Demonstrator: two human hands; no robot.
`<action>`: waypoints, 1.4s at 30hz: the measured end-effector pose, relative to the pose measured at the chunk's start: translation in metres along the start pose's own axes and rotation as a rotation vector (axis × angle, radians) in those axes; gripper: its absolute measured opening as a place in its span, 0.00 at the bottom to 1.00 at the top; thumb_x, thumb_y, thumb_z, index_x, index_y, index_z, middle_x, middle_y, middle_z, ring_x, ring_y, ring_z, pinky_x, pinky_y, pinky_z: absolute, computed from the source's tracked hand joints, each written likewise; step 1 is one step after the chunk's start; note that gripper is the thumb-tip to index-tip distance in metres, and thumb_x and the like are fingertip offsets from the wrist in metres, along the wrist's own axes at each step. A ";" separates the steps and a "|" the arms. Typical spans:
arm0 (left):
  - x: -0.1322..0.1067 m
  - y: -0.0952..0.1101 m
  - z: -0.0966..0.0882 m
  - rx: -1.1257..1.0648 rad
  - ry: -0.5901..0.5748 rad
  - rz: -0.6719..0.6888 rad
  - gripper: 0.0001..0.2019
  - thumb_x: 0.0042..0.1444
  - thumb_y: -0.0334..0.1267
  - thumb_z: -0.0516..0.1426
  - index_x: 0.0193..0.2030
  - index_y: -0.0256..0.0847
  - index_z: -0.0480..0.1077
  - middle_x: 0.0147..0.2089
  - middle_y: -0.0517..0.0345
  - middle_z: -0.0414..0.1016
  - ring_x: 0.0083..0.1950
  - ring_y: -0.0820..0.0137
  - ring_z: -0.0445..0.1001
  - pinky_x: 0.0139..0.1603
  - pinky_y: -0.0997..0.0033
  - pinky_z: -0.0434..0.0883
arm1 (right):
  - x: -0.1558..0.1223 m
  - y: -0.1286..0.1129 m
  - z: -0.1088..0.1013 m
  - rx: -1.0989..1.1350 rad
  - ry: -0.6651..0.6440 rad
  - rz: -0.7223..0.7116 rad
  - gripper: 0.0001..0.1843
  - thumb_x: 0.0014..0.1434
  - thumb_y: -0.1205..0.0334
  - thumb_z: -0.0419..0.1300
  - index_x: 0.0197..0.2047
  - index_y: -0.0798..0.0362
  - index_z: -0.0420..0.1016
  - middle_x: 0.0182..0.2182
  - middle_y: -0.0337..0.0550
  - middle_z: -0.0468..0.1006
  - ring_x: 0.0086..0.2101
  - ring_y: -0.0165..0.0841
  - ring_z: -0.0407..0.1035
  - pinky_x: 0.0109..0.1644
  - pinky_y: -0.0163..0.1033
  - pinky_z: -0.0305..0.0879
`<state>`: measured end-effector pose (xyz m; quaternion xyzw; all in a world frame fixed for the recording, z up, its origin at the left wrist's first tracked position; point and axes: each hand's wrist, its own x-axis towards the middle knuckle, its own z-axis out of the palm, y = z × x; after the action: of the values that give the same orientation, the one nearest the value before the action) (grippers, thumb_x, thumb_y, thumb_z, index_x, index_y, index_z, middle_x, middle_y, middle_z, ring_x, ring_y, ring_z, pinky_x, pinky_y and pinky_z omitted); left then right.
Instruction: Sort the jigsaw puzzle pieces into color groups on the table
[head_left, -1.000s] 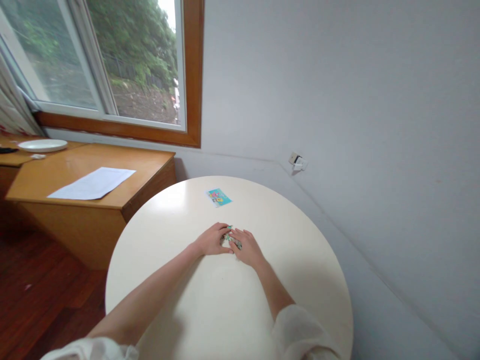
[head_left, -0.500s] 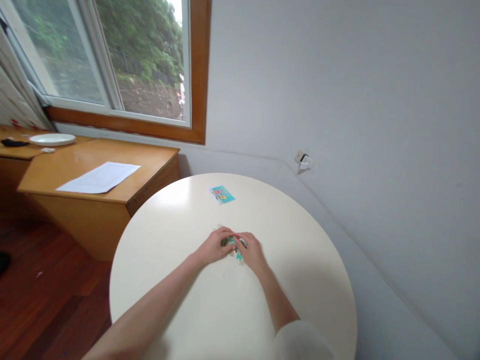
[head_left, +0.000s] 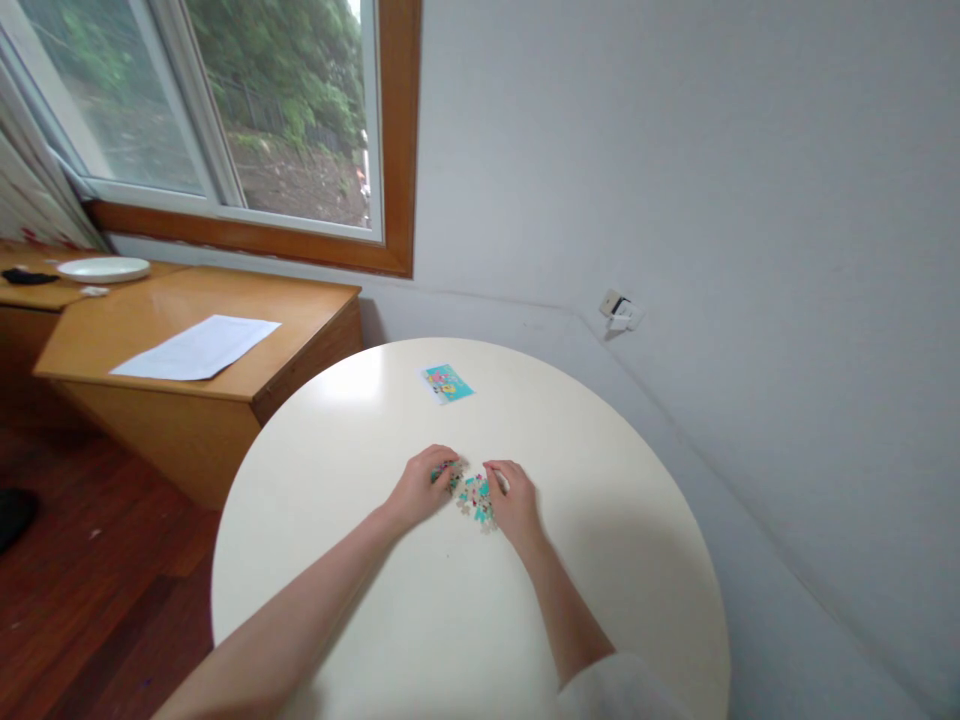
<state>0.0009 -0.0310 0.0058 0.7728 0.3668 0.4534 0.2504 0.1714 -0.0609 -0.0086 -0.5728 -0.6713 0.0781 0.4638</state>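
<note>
A small heap of colourful jigsaw pieces (head_left: 472, 494) lies in the middle of the round cream table (head_left: 360, 420). My left hand (head_left: 421, 486) rests on the heap's left side with its fingers curled over some pieces. On the right side sits my right hand (head_left: 514, 497), fingers bent and touching the pieces. Between the two hands several teal and pink pieces show. What each hand grips, if anything, is hidden under the fingers. A small teal picture card (head_left: 447, 383) lies flat further back on the table.
A wooden desk (head_left: 225, 390) stands to the left with a white sheet of paper (head_left: 196, 347) on it; a white plate (head_left: 103, 268) sits further back. A window is above the desk. A wall socket (head_left: 619, 310) is on the grey wall to the right.
My hands have drawn slightly apart, so more of the puzzle pieces show between them. The view has shifted a little.
</note>
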 end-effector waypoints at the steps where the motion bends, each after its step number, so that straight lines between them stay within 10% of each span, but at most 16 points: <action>1: -0.001 0.000 0.000 0.007 -0.001 0.003 0.10 0.53 0.30 0.51 0.37 0.38 0.72 0.39 0.51 0.75 0.41 0.69 0.72 0.45 0.68 0.70 | 0.000 0.001 0.000 0.010 0.016 0.007 0.12 0.58 0.64 0.49 0.34 0.55 0.74 0.33 0.47 0.77 0.37 0.35 0.69 0.43 0.41 0.65; 7: -0.003 -0.005 -0.018 0.190 -0.175 0.016 0.23 0.51 0.45 0.56 0.53 0.39 0.65 0.56 0.45 0.66 0.57 0.61 0.64 0.58 0.57 0.61 | -0.011 0.001 -0.012 -0.043 -0.033 0.074 0.19 0.58 0.59 0.48 0.49 0.57 0.69 0.46 0.52 0.73 0.48 0.38 0.66 0.54 0.46 0.61; 9: -0.003 -0.012 -0.030 0.356 -0.313 0.005 0.47 0.40 0.57 0.61 0.65 0.42 0.49 0.66 0.42 0.51 0.66 0.51 0.49 0.63 0.44 0.48 | -0.025 0.001 -0.024 -0.167 -0.157 0.061 0.36 0.52 0.51 0.57 0.61 0.56 0.55 0.58 0.53 0.61 0.58 0.42 0.54 0.60 0.49 0.53; 12: -0.003 -0.024 -0.041 0.526 -0.522 -0.015 0.57 0.34 0.67 0.57 0.67 0.45 0.38 0.69 0.40 0.41 0.68 0.47 0.37 0.62 0.38 0.40 | -0.049 0.001 -0.040 -0.369 -0.355 0.094 0.55 0.44 0.44 0.62 0.67 0.54 0.39 0.65 0.51 0.47 0.64 0.47 0.37 0.64 0.54 0.41; 18: -0.003 -0.020 -0.018 0.627 -0.538 0.063 0.42 0.47 0.65 0.50 0.65 0.46 0.48 0.67 0.41 0.48 0.67 0.52 0.46 0.63 0.42 0.39 | -0.050 -0.015 -0.022 -0.582 -0.411 0.110 0.40 0.57 0.43 0.48 0.66 0.52 0.42 0.64 0.51 0.51 0.63 0.48 0.41 0.63 0.57 0.38; 22: 0.002 -0.011 0.005 0.541 -0.457 0.124 0.21 0.60 0.47 0.45 0.57 0.42 0.60 0.61 0.43 0.60 0.64 0.60 0.55 0.63 0.47 0.48 | -0.029 -0.017 0.005 -0.567 -0.366 0.059 0.26 0.62 0.55 0.44 0.62 0.53 0.56 0.61 0.51 0.57 0.61 0.46 0.48 0.62 0.56 0.43; 29: 0.016 -0.014 0.023 0.338 -0.262 -0.010 0.14 0.50 0.24 0.48 0.40 0.35 0.70 0.42 0.48 0.74 0.47 0.64 0.70 0.52 0.61 0.65 | 0.004 -0.011 0.023 -0.200 -0.192 0.070 0.15 0.55 0.70 0.50 0.45 0.55 0.70 0.44 0.50 0.74 0.46 0.36 0.67 0.53 0.43 0.61; 35: 0.044 -0.001 0.008 0.264 -0.205 -0.090 0.15 0.48 0.24 0.48 0.41 0.34 0.71 0.43 0.49 0.75 0.46 0.66 0.72 0.50 0.66 0.67 | 0.038 -0.026 0.003 -0.088 -0.176 0.132 0.14 0.52 0.73 0.51 0.40 0.52 0.72 0.38 0.41 0.77 0.41 0.31 0.70 0.49 0.39 0.64; 40: 0.057 0.000 -0.028 0.307 -0.466 0.006 0.16 0.50 0.36 0.54 0.46 0.37 0.70 0.48 0.49 0.73 0.49 0.64 0.71 0.53 0.65 0.65 | 0.038 -0.022 -0.040 -0.082 -0.502 0.020 0.23 0.49 0.63 0.59 0.51 0.55 0.68 0.50 0.49 0.72 0.50 0.36 0.65 0.56 0.42 0.57; 42: 0.046 -0.007 -0.039 0.378 -0.540 0.010 0.33 0.45 0.48 0.59 0.58 0.37 0.61 0.60 0.42 0.62 0.60 0.57 0.61 0.61 0.58 0.57 | 0.022 -0.015 -0.051 -0.167 -0.545 0.048 0.39 0.48 0.54 0.62 0.61 0.55 0.56 0.60 0.55 0.59 0.58 0.41 0.54 0.61 0.46 0.50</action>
<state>-0.0213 0.0116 0.0421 0.8997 0.3610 0.1572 0.1883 0.1992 -0.0694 0.0411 -0.5827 -0.7615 0.1845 0.2156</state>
